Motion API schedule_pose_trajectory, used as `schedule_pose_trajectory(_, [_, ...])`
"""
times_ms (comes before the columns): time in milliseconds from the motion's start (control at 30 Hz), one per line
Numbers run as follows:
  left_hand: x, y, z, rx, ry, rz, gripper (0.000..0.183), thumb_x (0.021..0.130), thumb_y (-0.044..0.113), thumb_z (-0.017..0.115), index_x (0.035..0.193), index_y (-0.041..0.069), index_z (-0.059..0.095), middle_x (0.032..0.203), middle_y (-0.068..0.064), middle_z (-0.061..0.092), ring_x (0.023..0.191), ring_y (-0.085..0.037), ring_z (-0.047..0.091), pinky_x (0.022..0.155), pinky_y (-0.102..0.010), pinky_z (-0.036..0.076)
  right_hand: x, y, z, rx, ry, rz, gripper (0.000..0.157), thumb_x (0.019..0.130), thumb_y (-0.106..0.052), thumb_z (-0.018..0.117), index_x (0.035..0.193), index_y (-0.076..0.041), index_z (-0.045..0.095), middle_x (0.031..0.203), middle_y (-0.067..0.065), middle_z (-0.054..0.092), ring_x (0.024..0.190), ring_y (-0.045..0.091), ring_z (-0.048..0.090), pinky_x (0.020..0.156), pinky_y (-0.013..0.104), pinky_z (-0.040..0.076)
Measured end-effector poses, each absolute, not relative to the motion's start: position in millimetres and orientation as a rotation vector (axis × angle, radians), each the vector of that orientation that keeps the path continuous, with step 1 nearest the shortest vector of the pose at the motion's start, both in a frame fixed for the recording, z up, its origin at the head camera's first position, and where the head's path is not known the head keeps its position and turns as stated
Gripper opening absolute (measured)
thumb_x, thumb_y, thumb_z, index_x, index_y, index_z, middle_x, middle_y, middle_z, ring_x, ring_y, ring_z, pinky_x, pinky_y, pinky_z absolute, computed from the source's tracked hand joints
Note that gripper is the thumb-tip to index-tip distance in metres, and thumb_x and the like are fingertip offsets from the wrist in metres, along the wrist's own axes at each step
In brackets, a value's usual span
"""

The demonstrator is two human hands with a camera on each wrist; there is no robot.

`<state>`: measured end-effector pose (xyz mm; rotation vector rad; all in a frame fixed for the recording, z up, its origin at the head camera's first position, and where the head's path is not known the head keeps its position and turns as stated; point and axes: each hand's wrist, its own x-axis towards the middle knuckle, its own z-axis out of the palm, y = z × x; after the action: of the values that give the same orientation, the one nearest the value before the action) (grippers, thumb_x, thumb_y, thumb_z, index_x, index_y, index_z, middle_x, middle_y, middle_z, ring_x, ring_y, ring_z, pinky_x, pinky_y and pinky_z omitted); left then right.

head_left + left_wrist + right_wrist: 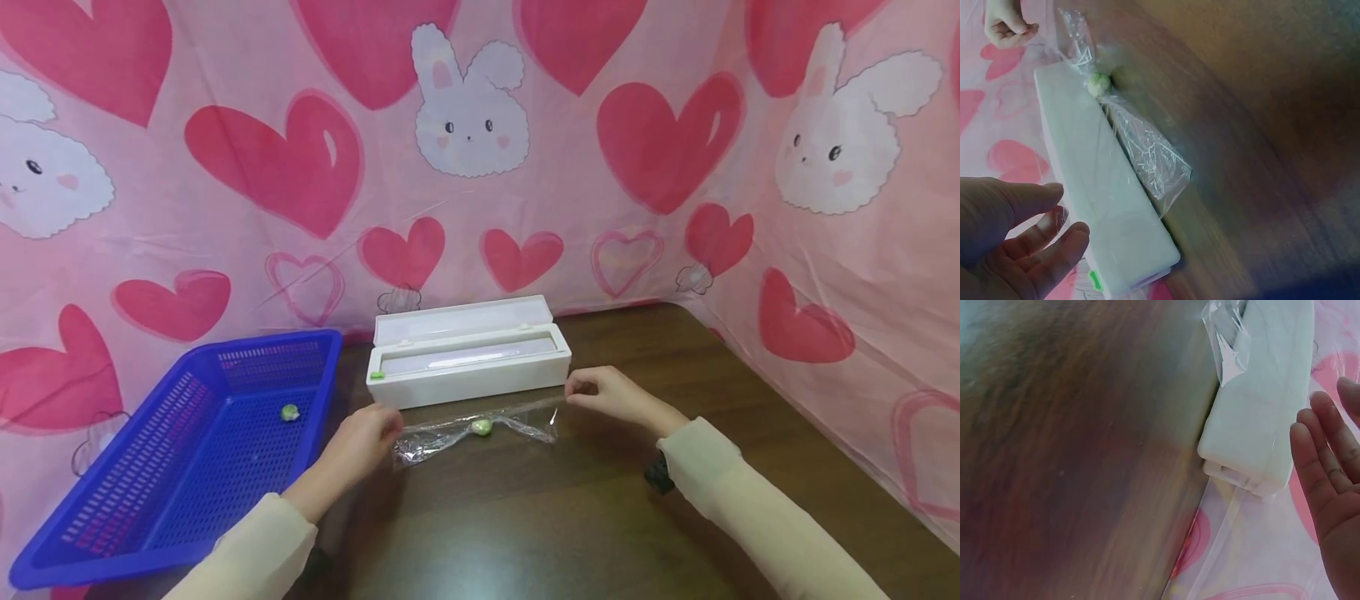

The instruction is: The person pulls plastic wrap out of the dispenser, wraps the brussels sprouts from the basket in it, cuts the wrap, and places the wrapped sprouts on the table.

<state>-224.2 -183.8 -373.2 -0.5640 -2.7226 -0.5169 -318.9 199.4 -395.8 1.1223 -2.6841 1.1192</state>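
A sheet of clear plastic wrap [431, 441] stretches between my two hands, sagging in folds. Bunched at its middle is a small pale green Brussels sprout [482, 427], which the left wrist view shows as a round sprout [1099, 84]. My left hand [362, 440] pinches the film's upper left corner between thumb and fingers. At the opposite end, my right hand [617, 395] pinches the upper right corner with thumb and fingertips. Just behind the film stands a white wrap dispenser box [472, 382] with its lid raised.
To the left is a blue plastic basket [327, 392] with perforated sides, holding another green sprout [289, 412]. Everything stands on a dark brown wooden table [525, 517]. A pink heart-and-bunny curtain [577, 183] hangs along the back and sides.
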Motion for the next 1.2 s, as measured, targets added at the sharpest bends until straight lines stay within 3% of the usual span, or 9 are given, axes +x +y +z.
schedule_pose_trajectory(267, [-214.1, -180.3, -382.1, -0.577, -2.755, -0.449, 0.024, 0.070, -0.006, 0.070, 0.065, 0.014, 0.058, 0.064, 0.007, 0.044, 0.058, -0.013, 0.045, 0.055, -0.030, 0.041, -314.8, 203.4, -400.5, 1.285, -2.724, 1.072, 0.005, 0.083, -0.010, 0.068, 0.081, -0.012, 0.064, 0.079, -0.009, 0.060, 0.074, 0.010, 0.053, 0.069, 0.028, 0.045])
schedule_pose_trajectory(700, [-207.1, -177.4, -401.4, -0.640, -2.809, -0.302, 0.019, 0.068, 0.003, 0.075, 0.065, 0.016, 0.061, 0.065, 0.007, 0.052, 0.059, -0.015, 0.054, 0.052, -0.031, 0.043, -310.5, 205.4, -409.9, 1.412, -2.754, 1.046, 0.007, 0.080, -0.003, 0.069, 0.079, -0.010, 0.067, 0.083, -0.006, 0.061, 0.079, 0.011, 0.055, 0.075, 0.030, 0.046])
schedule_pose_trajectory(833, [-205.7, -175.8, -404.0, -0.628, -2.865, -0.298, 0.020, 0.069, 0.003, 0.076, 0.065, 0.016, 0.061, 0.062, 0.007, 0.053, 0.056, -0.014, 0.052, 0.049, -0.031, 0.041, -308.6, 204.2, -410.9, 1.387, -2.831, 0.990, 0.001, 0.082, -0.010, 0.069, 0.082, -0.010, 0.070, 0.081, -0.009, 0.063, 0.076, 0.007, 0.055, 0.073, 0.029, 0.047])
schedule_pose_trajectory(1200, [-203.0, -178.1, -405.5, -0.587, -2.893, -0.247, 0.016, 0.065, 0.001, 0.072, 0.063, 0.014, 0.063, 0.059, 0.002, 0.057, 0.055, -0.019, 0.055, 0.047, -0.035, 0.042, -307.1, 204.5, -411.6, 1.354, -2.901, 0.977, 0.011, 0.083, -0.015, 0.068, 0.090, -0.007, 0.072, 0.086, -0.005, 0.067, 0.074, 0.005, 0.057, 0.069, 0.026, 0.048])
